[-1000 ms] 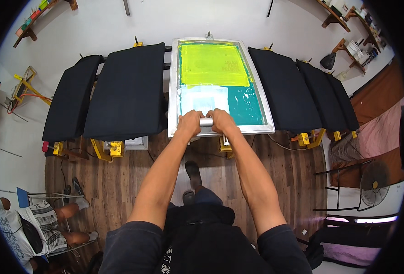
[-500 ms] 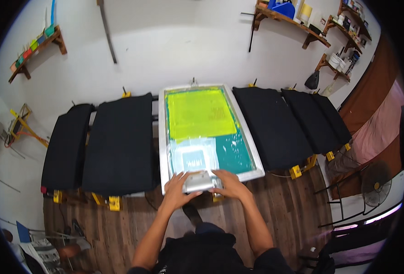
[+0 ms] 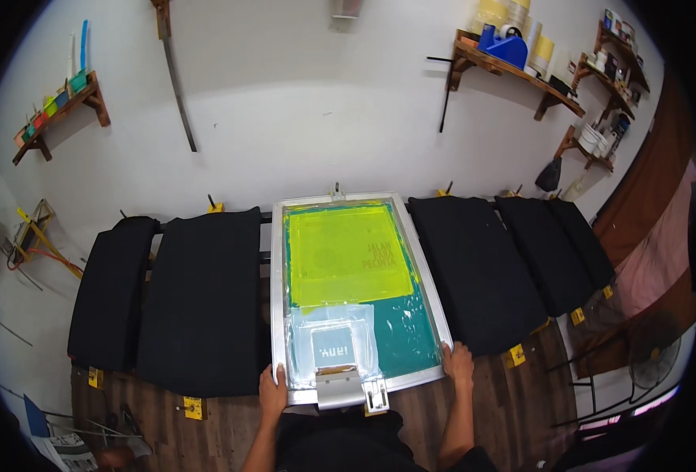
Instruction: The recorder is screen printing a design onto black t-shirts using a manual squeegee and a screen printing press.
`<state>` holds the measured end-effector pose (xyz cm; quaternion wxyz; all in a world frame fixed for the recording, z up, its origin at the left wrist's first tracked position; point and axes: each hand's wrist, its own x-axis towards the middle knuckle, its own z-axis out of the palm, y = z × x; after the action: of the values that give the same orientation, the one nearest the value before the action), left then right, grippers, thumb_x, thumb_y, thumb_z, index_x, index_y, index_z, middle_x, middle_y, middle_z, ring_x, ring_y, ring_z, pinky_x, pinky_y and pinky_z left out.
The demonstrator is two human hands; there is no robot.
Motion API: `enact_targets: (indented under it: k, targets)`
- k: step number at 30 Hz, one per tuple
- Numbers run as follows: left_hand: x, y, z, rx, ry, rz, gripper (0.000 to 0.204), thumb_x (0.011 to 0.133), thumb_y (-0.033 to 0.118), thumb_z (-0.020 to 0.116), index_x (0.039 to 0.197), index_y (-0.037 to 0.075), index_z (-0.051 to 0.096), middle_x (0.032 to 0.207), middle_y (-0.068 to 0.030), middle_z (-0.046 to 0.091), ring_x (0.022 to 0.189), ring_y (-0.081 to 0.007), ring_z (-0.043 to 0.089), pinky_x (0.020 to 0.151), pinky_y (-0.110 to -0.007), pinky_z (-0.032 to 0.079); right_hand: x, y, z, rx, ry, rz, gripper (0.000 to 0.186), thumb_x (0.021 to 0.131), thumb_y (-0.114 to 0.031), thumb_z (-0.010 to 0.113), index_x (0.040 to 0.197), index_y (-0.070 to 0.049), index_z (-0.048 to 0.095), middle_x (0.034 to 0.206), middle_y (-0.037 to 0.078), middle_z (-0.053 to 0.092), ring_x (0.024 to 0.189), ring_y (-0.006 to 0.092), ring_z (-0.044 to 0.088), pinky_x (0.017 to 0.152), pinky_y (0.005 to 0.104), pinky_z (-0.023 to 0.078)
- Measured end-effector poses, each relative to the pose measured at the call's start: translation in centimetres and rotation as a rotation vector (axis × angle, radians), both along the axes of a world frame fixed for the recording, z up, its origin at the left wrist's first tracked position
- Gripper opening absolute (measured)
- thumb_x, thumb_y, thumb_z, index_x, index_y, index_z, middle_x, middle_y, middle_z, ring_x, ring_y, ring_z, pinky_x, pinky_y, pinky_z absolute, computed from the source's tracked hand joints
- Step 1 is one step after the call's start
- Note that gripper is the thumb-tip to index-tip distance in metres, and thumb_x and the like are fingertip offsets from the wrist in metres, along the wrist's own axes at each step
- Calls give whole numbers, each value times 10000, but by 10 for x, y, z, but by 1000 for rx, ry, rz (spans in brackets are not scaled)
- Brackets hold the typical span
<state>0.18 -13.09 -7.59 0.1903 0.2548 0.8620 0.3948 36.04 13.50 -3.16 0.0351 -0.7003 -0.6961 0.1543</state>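
Note:
A screen printing frame (image 3: 433, 318) with silver metal sides lies in front of me. Its green mesh (image 3: 405, 346) carries a large patch of yellow-green ink (image 3: 336, 248), and a pale taped patch surrounds a small light design nearer me. My left hand (image 3: 272, 391) is closed on the frame's left side near the front corner. On the right side, my right hand (image 3: 458, 363) grips the frame near its front corner, the fingers partly hidden. Between them, a broad silver metal piece (image 3: 340, 391) overlaps the front edge, beside a small metal bracket (image 3: 376, 396).
Black cloth-covered boards (image 3: 200, 303) flank the frame on the left, with more black boards (image 3: 478, 275) on the right. Yellow clamps (image 3: 193, 407) stick out at their near ends. Wall shelves (image 3: 521, 75) hold tape rolls and jars. A fan (image 3: 653, 350) stands at the right.
My hands have left the silver metal piece at the front edge and spread apart to the frame's left and right sides. The view has tilted up, so the frame sits lower.

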Motion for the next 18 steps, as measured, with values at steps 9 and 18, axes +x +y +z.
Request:
enact_targets:
  k: [9, 18]
  targets:
    - [-7, 18, -7, -73, -169, 53, 682, 1038, 525, 308, 955, -81, 610, 958, -324, 639, 964, -492, 605, 841, -515, 454, -4, 17, -22, 99, 148, -106, 698, 1038, -515, 284, 962, 45, 694, 991, 333, 654, 960, 502, 622, 846, 566, 485]
    - [-6, 20, 6, -42, -168, 83, 707, 1044, 516, 279, 921, -100, 603, 965, -356, 625, 981, -529, 582, 853, -548, 437, -14, 11, 1, -40, 150, -207, 767, 1013, -586, 219, 1061, -2, 713, 1080, 272, 673, 1070, 482, 602, 941, 549, 467]
